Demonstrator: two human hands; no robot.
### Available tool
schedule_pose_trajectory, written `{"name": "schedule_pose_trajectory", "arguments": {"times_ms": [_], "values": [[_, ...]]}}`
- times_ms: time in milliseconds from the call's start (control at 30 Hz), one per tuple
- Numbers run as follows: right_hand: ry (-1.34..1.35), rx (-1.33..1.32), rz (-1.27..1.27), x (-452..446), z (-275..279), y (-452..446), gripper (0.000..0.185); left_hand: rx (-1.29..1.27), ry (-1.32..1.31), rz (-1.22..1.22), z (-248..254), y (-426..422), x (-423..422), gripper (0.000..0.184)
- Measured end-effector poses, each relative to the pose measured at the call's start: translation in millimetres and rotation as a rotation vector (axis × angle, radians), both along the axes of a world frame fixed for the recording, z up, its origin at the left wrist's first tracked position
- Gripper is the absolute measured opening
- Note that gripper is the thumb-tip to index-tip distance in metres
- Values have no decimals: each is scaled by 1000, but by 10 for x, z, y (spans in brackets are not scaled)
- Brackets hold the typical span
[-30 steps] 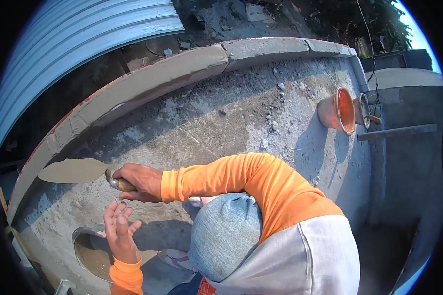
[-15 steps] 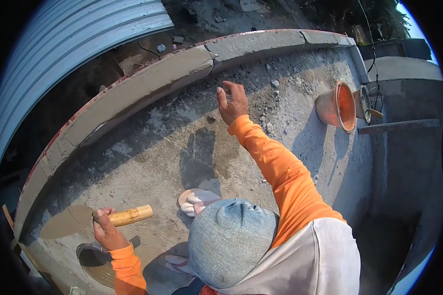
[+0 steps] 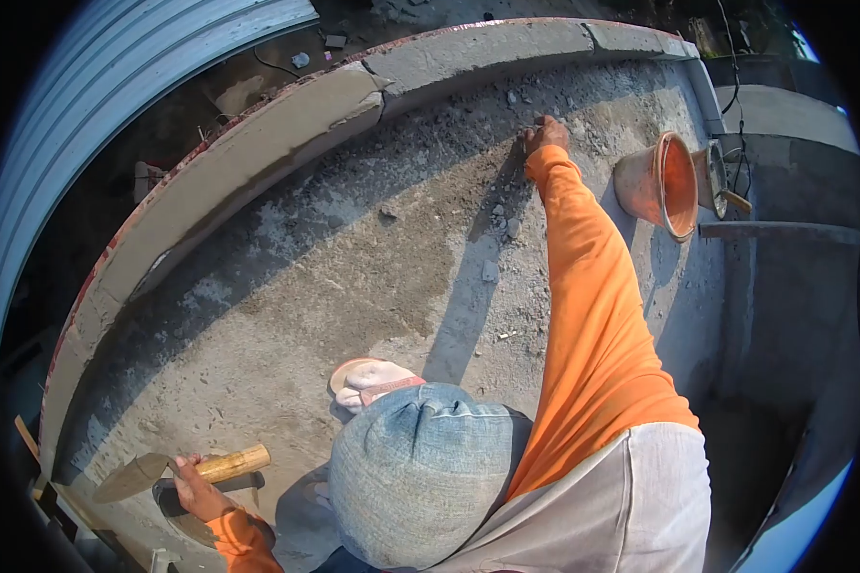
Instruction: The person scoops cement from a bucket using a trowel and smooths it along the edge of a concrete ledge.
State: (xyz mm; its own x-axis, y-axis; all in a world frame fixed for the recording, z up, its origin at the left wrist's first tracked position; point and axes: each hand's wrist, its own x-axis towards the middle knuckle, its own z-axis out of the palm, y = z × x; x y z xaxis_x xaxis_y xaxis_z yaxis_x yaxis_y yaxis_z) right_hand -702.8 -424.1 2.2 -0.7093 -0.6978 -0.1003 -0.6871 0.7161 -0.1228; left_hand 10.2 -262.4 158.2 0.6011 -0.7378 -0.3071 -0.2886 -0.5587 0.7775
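A trowel (image 3: 237, 464) with a pale wooden handle is held in my left hand (image 3: 199, 491) at the lower left. Its grey-coated blade points left, over the floor beside a round container (image 3: 174, 516) that my hand partly covers. My right arm stretches far forward. At its end my right hand (image 3: 547, 137) is down at the gritty floor among loose rubble (image 3: 592, 119), its fingers curled downward. Whatever lies under those fingers is hidden.
A low curved wall (image 3: 258, 158) with a cracked, plastered top borders the floor. On the right, an orange-lined bucket (image 3: 678, 186) lies tilted near another container (image 3: 712, 180). My sandalled foot (image 3: 382, 374) is below centre. Corrugated metal sheeting (image 3: 115, 105) lies beyond the wall.
My right hand has moved forward and right, from above the floor down to the rubble, its fingers curling. The trowel is lower and still in my left hand. The view has shifted slightly.
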Motion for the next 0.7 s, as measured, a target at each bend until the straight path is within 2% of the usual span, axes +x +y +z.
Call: {"name": "schedule_pose_trajectory", "arguments": {"times_ms": [67,167,200,267,333,467,533,567,600,700], "values": [[117,-102,-18,15,200,109,26,-8,-6,-12,33,37,39,43],[394,-439,70,-466,467,438,20,8,30,-6,169,127,148,42],[630,-401,89,-799,563,529,24,27,80,15,213,144,159,41],[660,-274,-337,-894,1080,618,30,4,34,-2,241,162,110,40],[454,-253,-578,-1316,1190,881,34,-26,-4,-17,237,154,37,38],[212,-313,-452,-1469,1087,1049,31,10,57,-28,131,161,59,37],[367,-270,-336,-1448,1023,1142,31,-1,62,3,97,92,25,35],[407,-209,-257,-1436,1012,1218,25,-19,80,4,99,69,3,35],[405,-218,-253,-1449,1003,1202,25,-36,99,5,101,48,-18,35],[476,-12,-166,-1419,1026,1189,21,-60,78,-10,73,61,-12,32]]}}
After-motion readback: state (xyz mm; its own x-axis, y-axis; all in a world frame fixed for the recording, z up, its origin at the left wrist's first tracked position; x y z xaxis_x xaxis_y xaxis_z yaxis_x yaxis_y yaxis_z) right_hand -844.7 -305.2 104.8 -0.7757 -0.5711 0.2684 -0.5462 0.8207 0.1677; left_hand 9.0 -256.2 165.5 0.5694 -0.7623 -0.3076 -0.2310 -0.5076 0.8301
